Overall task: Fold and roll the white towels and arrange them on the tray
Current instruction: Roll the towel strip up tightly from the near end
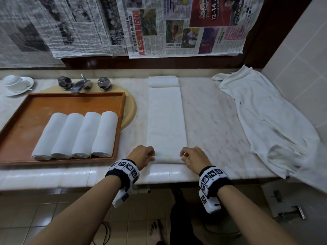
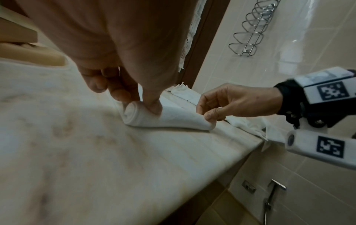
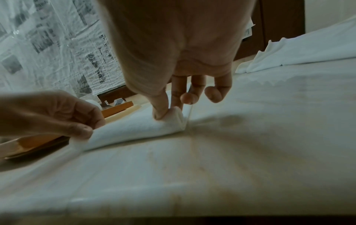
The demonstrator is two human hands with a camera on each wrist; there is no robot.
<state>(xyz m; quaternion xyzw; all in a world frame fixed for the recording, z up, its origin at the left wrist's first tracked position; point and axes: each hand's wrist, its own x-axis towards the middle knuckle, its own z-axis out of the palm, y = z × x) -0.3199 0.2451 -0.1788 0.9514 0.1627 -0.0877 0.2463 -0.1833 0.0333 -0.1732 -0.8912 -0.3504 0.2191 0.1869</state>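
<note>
A white towel [image 1: 166,119] folded into a long strip lies on the marble counter, its near end curled into a small roll [image 2: 165,117] [image 3: 138,127]. My left hand [image 1: 144,155] [image 2: 134,97] pinches the roll's left end between thumb and fingers. My right hand [image 1: 192,157] [image 3: 173,103] pinches the right end. The wooden tray [image 1: 21,110] at the left holds several rolled white towels [image 1: 76,137] side by side. Another rolled towel [image 1: 163,81] lies at the strip's far end.
A loose white towel [image 1: 269,117] is spread over the counter's right side and hangs off the edge. A faucet with two knobs [image 1: 83,84] and a cup on a saucer [image 1: 16,84] stand behind the tray. Newspaper [image 1: 123,25] covers the wall.
</note>
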